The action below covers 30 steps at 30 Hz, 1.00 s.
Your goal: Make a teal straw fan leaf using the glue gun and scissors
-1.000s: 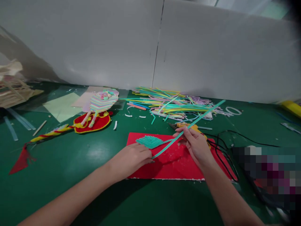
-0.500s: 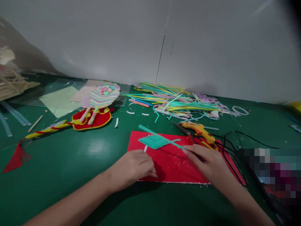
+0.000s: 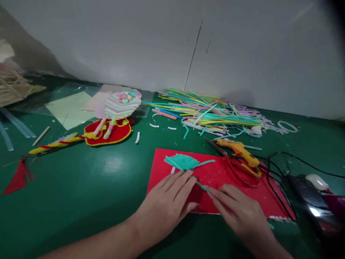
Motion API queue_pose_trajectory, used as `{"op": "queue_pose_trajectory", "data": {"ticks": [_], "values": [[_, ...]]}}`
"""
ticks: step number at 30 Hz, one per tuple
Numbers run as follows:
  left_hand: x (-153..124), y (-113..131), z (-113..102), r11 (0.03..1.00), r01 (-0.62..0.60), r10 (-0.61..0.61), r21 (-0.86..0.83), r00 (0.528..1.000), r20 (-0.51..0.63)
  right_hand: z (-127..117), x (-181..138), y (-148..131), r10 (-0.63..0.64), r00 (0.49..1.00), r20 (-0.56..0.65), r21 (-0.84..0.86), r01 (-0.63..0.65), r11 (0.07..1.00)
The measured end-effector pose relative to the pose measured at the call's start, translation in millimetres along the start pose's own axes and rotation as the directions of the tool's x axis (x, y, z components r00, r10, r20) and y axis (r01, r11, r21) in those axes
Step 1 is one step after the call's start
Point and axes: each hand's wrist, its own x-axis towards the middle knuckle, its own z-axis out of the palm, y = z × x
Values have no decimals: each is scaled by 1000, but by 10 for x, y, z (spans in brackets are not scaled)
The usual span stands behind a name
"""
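A red sheet (image 3: pixel 242 180) lies on the green table, and a teal leaf made of strips (image 3: pixel 182 162) is stuck near its top left corner. My left hand (image 3: pixel 169 203) lies flat on the sheet's lower left part, fingers stretched out toward the leaf. A long teal strip (image 3: pixel 199 185) runs from the leaf under those fingertips down to my right hand (image 3: pixel 238 212). The right hand's fingers are pressed together on that strip at the sheet's front edge.
A yellow glue gun (image 3: pixel 239 151) with a black cord (image 3: pixel 272 169) rests on the sheet's right part. Behind it lies a pile of coloured strips (image 3: pixel 210 115). A finished striped figure on a red base (image 3: pixel 113 122) stands left, with a red-tasselled braid (image 3: pixel 43 151). A dark device (image 3: pixel 312 201) sits far right.
The strip was held up and pointed to the far right; it swung over and now lies low along the sheet. Both hands drew nearer the front edge, and the left hand flattened.
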Motion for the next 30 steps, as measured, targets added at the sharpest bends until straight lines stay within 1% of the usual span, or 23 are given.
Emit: {"op": "queue_pose_trajectory", "data": {"ticks": [6, 10, 12, 15, 18, 21, 23, 25, 27, 29, 30], "values": [[-19, -41, 82, 999, -1, -1, 33, 999, 52, 60, -31, -8, -29, 999, 24, -23, 30, 999], [-24, -80, 126, 998, 0, -5, 57, 996, 92, 59, -31, 7, -19, 1000, 8, -18, 19, 1000], [-18, -88, 126, 997, -12, 6, 71, 997, 81, 55, -40, 12, -3, 1000, -10, -11, 3, 1000], [0, -89, 89, 995, -53, 51, 81, 998, 28, 52, -60, 13, 21, 999, -36, 16, -21, 1000], [6, -93, 50, 992, -103, 103, 74, 995, 3, 61, -69, 14, 15, 999, -33, 22, -15, 1000], [-8, -127, 49, 993, -108, 107, 49, 994, 26, 80, -63, 15, 4, 1000, -6, -29, -4, 1000], [-20, -173, 64, 995, -100, 99, 6, 993, 67, 80, -57, 24, 13, 1000, 8, -60, -12, 998], [-29, -228, 78, 995, -92, 96, -44, 989, 115, 48, -44, 56, 37, 999, 13, -54, -36, 998], [-32, -277, 88, 994, -80, 92, -81, 983, 158, -25, -9, 133, 81, 997, -12, -23, -81, 996], [-29, -310, 98, 993, -73, 89, -97, 980, 176, -124, 63, 269, 159, 983, -91, -11, -161, 987], [-25, -320, 105, 992, -76, 93, -102, 981, 171, -174, 114, 359, 214, 967, -137, -20, -219, 975]]}}
